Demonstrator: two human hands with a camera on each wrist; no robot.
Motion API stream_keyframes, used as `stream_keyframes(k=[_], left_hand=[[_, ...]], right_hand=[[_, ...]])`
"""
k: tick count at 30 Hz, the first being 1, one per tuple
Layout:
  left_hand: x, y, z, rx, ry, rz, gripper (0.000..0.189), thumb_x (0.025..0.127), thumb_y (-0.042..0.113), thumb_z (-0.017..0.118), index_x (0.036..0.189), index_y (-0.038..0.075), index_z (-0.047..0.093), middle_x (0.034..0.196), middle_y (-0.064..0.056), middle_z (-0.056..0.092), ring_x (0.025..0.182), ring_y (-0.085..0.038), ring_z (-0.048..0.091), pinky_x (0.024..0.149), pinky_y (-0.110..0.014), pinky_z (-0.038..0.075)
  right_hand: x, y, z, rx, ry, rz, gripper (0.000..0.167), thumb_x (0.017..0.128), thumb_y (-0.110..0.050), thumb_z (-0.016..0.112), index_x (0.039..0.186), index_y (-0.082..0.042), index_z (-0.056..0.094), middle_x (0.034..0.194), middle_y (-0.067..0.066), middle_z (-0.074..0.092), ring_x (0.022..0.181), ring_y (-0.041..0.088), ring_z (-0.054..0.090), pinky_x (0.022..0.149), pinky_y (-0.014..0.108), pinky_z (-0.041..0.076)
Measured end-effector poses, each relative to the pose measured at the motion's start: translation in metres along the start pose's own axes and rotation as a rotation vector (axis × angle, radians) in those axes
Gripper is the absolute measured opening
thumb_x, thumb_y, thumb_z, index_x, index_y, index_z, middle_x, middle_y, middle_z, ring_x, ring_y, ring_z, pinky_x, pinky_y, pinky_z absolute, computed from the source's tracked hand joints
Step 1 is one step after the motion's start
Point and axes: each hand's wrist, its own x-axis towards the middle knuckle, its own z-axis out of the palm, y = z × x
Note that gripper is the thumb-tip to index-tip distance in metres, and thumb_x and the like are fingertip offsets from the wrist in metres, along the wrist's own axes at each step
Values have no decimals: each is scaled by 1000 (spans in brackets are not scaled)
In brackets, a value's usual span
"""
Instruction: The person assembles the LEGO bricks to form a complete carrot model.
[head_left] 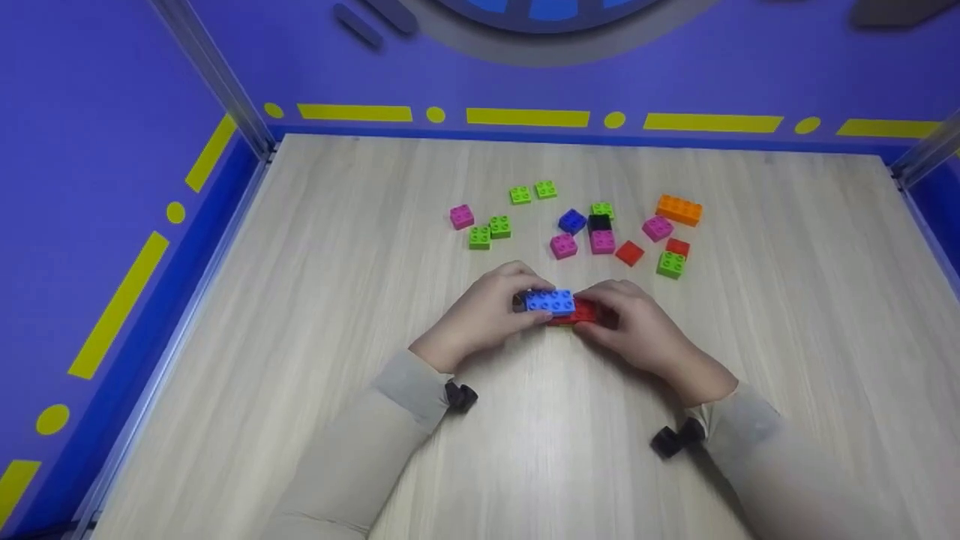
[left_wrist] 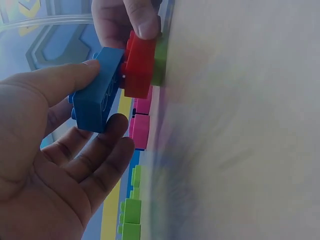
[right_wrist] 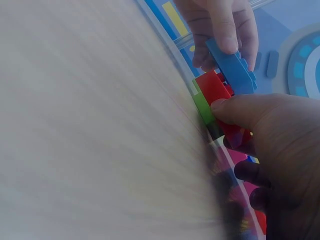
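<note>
Between thumb and fingers, my left hand [head_left: 487, 309] pinches a light blue toy building brick [head_left: 551, 302] with two rows of studs. My right hand [head_left: 637, 319] grips a red brick [head_left: 582, 313] by its right end. In the left wrist view the blue brick [left_wrist: 97, 92] is tilted, its underside facing the studs of the red brick [left_wrist: 140, 67]. Beneath the red brick is a green brick [left_wrist: 159, 62], low at the tabletop. The right wrist view shows that green brick [right_wrist: 202, 107] beside a dark brick [right_wrist: 215, 131], both under the red one.
Beyond my hands lie loose bricks: several green ones [head_left: 479, 238], pink ones [head_left: 564, 246], a dark blue one [head_left: 572, 221], a black one [head_left: 599, 223], a flat red piece [head_left: 629, 253] and an orange brick [head_left: 679, 210]. Blue panels [head_left: 525, 82] border the wooden table [head_left: 360, 247].
</note>
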Motion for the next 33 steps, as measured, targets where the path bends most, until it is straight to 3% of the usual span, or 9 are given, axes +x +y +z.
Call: stream_keyframes(k=[7, 15, 23, 28, 33], left_hand=[[2, 2, 3, -8, 3, 3, 38, 106, 21, 82, 143, 14, 79, 135, -6, 69, 126, -22, 66, 118, -41, 55], [5, 10, 2, 6, 12, -38, 37, 107, 18, 78, 143, 9, 78, 136, -9, 70, 127, -25, 68, 119, -42, 55], [11, 18, 0, 36, -39, -90, 35, 105, 14, 79, 140, 8, 80, 134, -9, 73, 127, -25, 69, 121, -40, 54], [13, 21, -1, 36, -42, -130, 37, 101, 24, 88, 134, 10, 84, 128, -8, 77, 117, -21, 70, 110, -38, 58], [13, 18, 6, -56, -1, -148, 33, 97, 33, 93, 122, 12, 88, 123, -3, 82, 113, -16, 71, 107, -36, 59]], right_hand=[[2, -1, -2, 5, 15, -26, 45, 98, -23, 91, 141, -15, 78, 132, 5, 79, 121, 25, 68, 107, 49, 60], [3, -3, -7, 8, 14, -28, 47, 99, -23, 90, 143, -14, 78, 135, 6, 78, 126, 27, 69, 112, 51, 61], [4, -3, -7, 25, 16, -3, 47, 98, -21, 91, 142, -12, 79, 133, 7, 79, 124, 27, 70, 111, 51, 61], [2, -1, -3, 31, 14, 5, 47, 98, -20, 91, 142, -12, 79, 133, 7, 79, 122, 27, 70, 109, 50, 62], [0, -1, -1, 34, 17, 5, 47, 97, -20, 92, 142, -13, 79, 132, 5, 80, 121, 25, 70, 108, 48, 62]])
